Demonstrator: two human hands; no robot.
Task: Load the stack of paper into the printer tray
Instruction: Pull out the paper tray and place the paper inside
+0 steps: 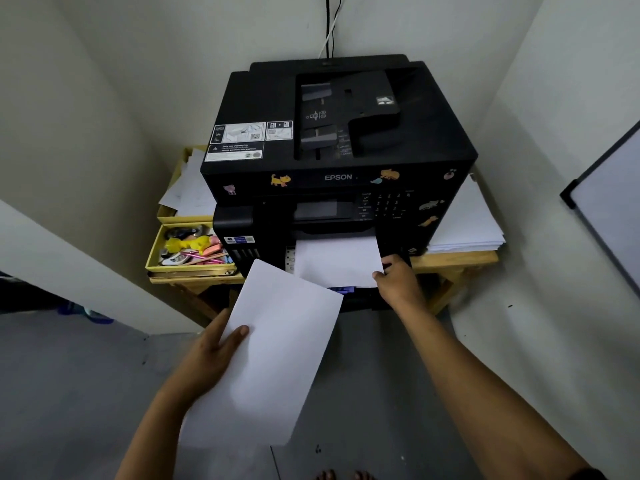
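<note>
A black Epson printer (pixel 339 140) stands on a wooden table in a corner. Its paper tray (pixel 360 299) is pulled out at the bottom front, with white paper (pixel 337 259) lying in it. My right hand (pixel 398 280) grips the right front corner of that paper, thumb on top. My left hand (pixel 211 355) holds a white stack of paper (pixel 270 351) by its left edge, below and left of the tray, tilted over the floor.
A yellow drawer box (pixel 154 251) with pens and small items sits left of the printer, loose sheets (pixel 192 188) behind it. A paper pile (pixel 471 226) lies on the wooden table (pixel 457 259) at the right. A whiteboard (pixel 609 202) leans on the right wall. Cables (pixel 330 26) run up behind.
</note>
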